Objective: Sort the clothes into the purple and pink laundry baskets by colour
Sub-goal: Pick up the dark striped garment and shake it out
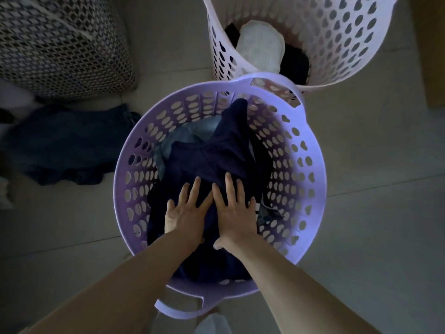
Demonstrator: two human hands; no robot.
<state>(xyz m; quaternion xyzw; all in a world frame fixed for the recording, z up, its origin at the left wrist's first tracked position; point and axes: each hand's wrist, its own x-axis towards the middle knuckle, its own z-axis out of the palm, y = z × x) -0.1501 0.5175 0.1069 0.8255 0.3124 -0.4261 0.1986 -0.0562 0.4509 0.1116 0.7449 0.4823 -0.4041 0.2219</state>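
Now; both hands [212, 213] flat on navy garment [212, 160]; in purple basket [120, 179]

Home laundry spot: tiled floor [361, 225], plastic laundry baskets [313, 189], strewn clothes [60, 145].

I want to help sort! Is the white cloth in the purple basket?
No, the white cloth lies in the pink basket, not the purple basket.

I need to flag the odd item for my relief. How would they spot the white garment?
Find the pink basket behind the purple basket. Inside it, a white garment lies folded on top. It is the only pale piece; the clothes around it are black.
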